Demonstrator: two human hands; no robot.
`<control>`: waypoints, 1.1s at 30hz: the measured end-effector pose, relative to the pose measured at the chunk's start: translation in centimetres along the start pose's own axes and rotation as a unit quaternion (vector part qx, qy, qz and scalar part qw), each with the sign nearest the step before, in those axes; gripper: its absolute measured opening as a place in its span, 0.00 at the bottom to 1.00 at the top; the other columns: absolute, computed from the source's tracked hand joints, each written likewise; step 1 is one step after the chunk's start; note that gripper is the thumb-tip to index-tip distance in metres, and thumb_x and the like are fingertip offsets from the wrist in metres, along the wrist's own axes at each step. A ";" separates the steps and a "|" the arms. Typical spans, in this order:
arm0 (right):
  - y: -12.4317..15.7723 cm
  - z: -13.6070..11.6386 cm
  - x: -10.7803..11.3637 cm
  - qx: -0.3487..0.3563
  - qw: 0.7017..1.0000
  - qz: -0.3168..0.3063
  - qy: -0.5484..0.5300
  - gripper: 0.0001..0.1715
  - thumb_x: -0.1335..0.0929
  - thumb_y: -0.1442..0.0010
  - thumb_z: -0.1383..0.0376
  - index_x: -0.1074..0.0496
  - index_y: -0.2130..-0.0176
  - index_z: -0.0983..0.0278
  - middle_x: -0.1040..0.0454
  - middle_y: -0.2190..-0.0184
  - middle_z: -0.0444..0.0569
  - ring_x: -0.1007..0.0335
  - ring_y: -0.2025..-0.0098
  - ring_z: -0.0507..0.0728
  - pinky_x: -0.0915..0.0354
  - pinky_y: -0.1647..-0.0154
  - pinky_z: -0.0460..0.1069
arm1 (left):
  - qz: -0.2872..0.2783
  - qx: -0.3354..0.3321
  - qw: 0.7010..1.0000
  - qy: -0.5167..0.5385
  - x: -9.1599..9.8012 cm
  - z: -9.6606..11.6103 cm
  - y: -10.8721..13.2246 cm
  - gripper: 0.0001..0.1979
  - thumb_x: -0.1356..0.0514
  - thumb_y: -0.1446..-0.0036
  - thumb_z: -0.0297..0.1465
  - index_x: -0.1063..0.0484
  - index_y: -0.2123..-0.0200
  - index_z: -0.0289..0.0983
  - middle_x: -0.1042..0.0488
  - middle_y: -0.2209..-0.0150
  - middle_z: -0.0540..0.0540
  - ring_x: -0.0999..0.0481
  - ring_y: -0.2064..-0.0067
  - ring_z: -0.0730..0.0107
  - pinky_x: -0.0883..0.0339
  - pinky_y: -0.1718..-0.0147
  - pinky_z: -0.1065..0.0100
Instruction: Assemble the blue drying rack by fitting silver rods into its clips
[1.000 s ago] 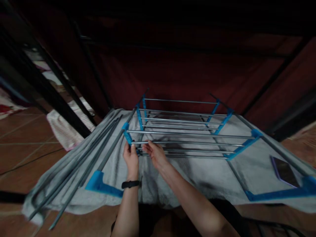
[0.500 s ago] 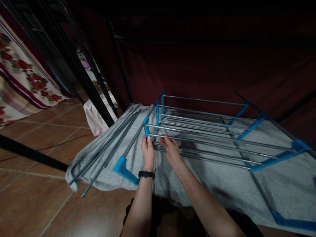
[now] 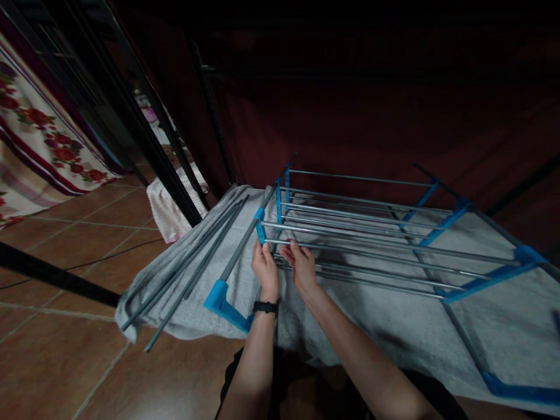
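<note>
A partly assembled drying rack of thin metal rods [image 3: 371,232] and blue plastic brackets [image 3: 259,226] lies on a grey blanket [image 3: 359,326]. My left hand [image 3: 266,271], with a dark band on its wrist, is closed at the lower end of the near left bracket, thumb up against it. Just to its right, my right hand [image 3: 303,265] has its thumb and fingers closed on the end part of one metal rod. My fingers partly hide the joint of rod and bracket. A blue corner piece [image 3: 225,306] on a grey tube sits left of my left wrist.
Several loose grey tubes [image 3: 192,280] lie on the blanket at the left. Dark metal posts [image 3: 153,140] stand beyond them, with a striped cloth [image 3: 172,201] on the tiled floor [image 3: 56,350]. A dark red curtain [image 3: 350,128] hangs behind the rack.
The left side of the rack, with its blue corner piece, has shifted slightly right along with my left wrist. Both hands keep their places at the bracket and rod.
</note>
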State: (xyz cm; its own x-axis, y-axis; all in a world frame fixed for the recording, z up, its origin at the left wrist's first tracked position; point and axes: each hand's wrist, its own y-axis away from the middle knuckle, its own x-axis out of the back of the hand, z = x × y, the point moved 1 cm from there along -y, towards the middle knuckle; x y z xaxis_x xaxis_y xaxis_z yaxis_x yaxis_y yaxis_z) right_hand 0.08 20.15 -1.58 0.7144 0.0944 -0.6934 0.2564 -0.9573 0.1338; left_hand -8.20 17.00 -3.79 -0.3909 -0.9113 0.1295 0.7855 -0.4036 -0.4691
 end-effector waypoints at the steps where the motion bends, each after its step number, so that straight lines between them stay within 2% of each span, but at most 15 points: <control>1: 0.0 0.0 0.0 -0.001 1.000 0.002 -0.002 0.17 0.23 0.54 0.57 0.25 0.69 0.65 0.22 0.73 0.46 0.23 0.67 0.55 0.25 0.57 0.52 | 0.003 -0.003 1.000 -0.005 -0.1 -0.1 0.1 0.23 0.52 0.34 0.41 0.30 0.46 0.33 0.26 0.49 0.36 0.29 0.45 0.60 0.38 0.46 0.62; 8: 0.3 -0.4 -0.7 -0.034 0.999 -0.007 -0.025 0.18 0.23 0.55 0.56 0.26 0.69 0.64 0.23 0.73 0.46 0.25 0.69 0.54 0.26 0.59 0.52 | 0.020 0.009 1.000 -0.012 -0.9 -0.4 0.2 0.25 0.53 0.34 0.43 0.31 0.46 0.32 0.27 0.51 0.35 0.29 0.48 0.60 0.37 0.47 0.60; 11: 0.7 -1.0 -0.3 -0.082 0.995 -0.046 -0.026 0.18 0.22 0.56 0.57 0.28 0.70 0.64 0.23 0.73 0.46 0.25 0.70 0.54 0.26 0.61 0.52 | 0.025 0.008 1.000 -0.010 -0.9 0.0 0.3 0.27 0.53 0.34 0.43 0.36 0.41 0.32 0.31 0.44 0.34 0.33 0.42 0.58 0.40 0.43 0.59; 13: 1.7 -1.9 1.0 -0.106 0.992 -0.068 -0.012 0.18 0.22 0.58 0.59 0.27 0.69 0.64 0.22 0.73 0.47 0.26 0.70 0.54 0.27 0.61 0.52 | 0.025 -0.002 0.999 -0.019 -0.7 0.3 0.4 0.29 0.53 0.35 0.42 0.40 0.37 0.31 0.35 0.40 0.32 0.37 0.38 0.57 0.45 0.40 0.57; 15: 3.3 -3.1 3.0 -0.110 0.990 -0.087 0.019 0.20 0.22 0.58 0.59 0.26 0.65 0.64 0.22 0.71 0.48 0.26 0.70 0.55 0.28 0.62 0.53 | 0.026 -0.017 0.999 -0.034 -0.3 0.5 0.7 0.31 0.52 0.35 0.41 0.45 0.35 0.29 0.40 0.37 0.30 0.42 0.35 0.55 0.49 0.37 0.55; 18: 6.7 -5.7 7.3 -0.088 0.987 -0.096 0.089 0.20 0.24 0.54 0.56 0.24 0.63 0.65 0.22 0.68 0.50 0.28 0.70 0.54 0.30 0.63 0.53 | 0.031 -0.039 0.997 -0.057 0.2 0.6 1.4 0.33 0.49 0.37 0.40 0.49 0.34 0.27 0.45 0.35 0.28 0.47 0.33 0.52 0.54 0.35 0.52; 22: 10.9 -9.5 13.7 -0.046 0.986 -0.030 0.156 0.21 0.25 0.55 0.53 0.23 0.64 0.64 0.22 0.67 0.50 0.29 0.69 0.54 0.32 0.65 0.52 | 0.026 -0.045 0.995 -0.082 0.6 1.7 3.8 0.37 0.44 0.41 0.36 0.52 0.33 0.26 0.50 0.35 0.26 0.51 0.32 0.48 0.55 0.35 0.49; 24: 12.6 -11.5 16.7 -0.025 0.982 0.019 0.187 0.22 0.24 0.57 0.51 0.23 0.65 0.63 0.23 0.69 0.50 0.30 0.70 0.54 0.32 0.66 0.52 | -0.007 -0.056 0.995 -0.083 1.1 3.2 6.2 0.36 0.44 0.42 0.34 0.50 0.34 0.28 0.52 0.35 0.27 0.51 0.32 0.47 0.54 0.35 0.48; 27: 15.0 -14.2 20.8 0.030 0.966 0.090 0.242 0.24 0.25 0.58 0.48 0.23 0.67 0.63 0.23 0.70 0.51 0.30 0.71 0.55 0.32 0.68 0.52 | -0.112 -0.112 0.985 -0.065 3.1 6.4 10.9 0.31 0.45 0.41 0.32 0.45 0.35 0.35 0.51 0.34 0.32 0.50 0.32 0.50 0.50 0.36 0.48; 30: 18.0 -16.5 24.1 0.099 0.937 0.150 0.299 0.25 0.28 0.53 0.47 0.23 0.65 0.63 0.22 0.69 0.52 0.30 0.71 0.57 0.32 0.67 0.53 | -0.200 -0.206 0.956 -0.056 7.0 9.5 14.6 0.27 0.46 0.39 0.28 0.40 0.37 0.41 0.49 0.34 0.37 0.46 0.33 0.55 0.44 0.38 0.52; 32: 20.3 -18.0 25.4 0.159 0.905 0.184 0.350 0.25 0.31 0.48 0.47 0.23 0.62 0.64 0.22 0.66 0.54 0.29 0.69 0.58 0.31 0.65 0.54 | -0.194 -0.280 0.937 -0.073 10.6 11.3 15.2 0.27 0.44 0.41 0.26 0.38 0.38 0.44 0.45 0.34 0.40 0.42 0.35 0.57 0.43 0.38 0.54; 33: 21.5 -18.8 25.8 0.201 0.881 0.198 0.380 0.24 0.33 0.45 0.48 0.23 0.60 0.64 0.22 0.64 0.54 0.29 0.67 0.58 0.31 0.63 0.55 | -0.168 -0.314 0.931 -0.084 12.5 12.1 14.9 0.27 0.43 0.42 0.25 0.36 0.39 0.46 0.43 0.35 0.41 0.40 0.36 0.57 0.43 0.38 0.54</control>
State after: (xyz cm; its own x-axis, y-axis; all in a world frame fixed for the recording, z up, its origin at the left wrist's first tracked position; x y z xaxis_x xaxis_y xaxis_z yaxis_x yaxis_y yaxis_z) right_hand 36.24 7.17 -3.23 0.9646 -0.2596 0.0472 -0.2534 -0.9613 -0.1079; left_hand 4.48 -1.42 1.42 -0.4418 -0.7635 0.4711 0.1762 -0.5888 -0.7889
